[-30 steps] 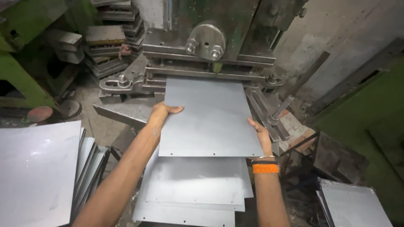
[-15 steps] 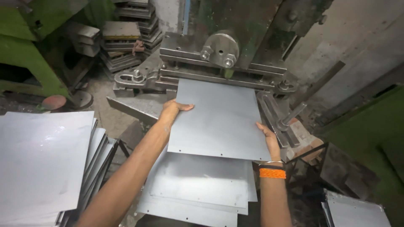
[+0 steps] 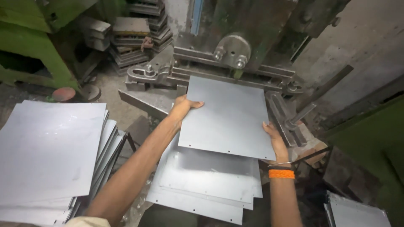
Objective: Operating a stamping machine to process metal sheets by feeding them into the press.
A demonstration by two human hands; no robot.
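Observation:
I hold a flat grey metal sheet (image 3: 227,115) by both side edges. My left hand (image 3: 184,107) grips its left edge near the far corner. My right hand (image 3: 274,141), with an orange band at the wrist, grips the right edge near the close corner. The sheet's far edge lies against the jaw of a worn green press (image 3: 233,54) with two bolts on a round plate. Under the held sheet lies a fanned pile of similar punched sheets (image 3: 206,185).
A tall stack of plain sheets (image 3: 50,151) sits at the left. Stacked metal blocks (image 3: 132,35) stand at the back left beside a green machine frame (image 3: 33,42). More sheets (image 3: 357,212) lie at the bottom right, and a slanted lever (image 3: 294,115) is right of the press.
The view has shifted slightly, so the press and sheet sit lower and more central. The sheet has stayed against the press jaw, with both hands on its edges.

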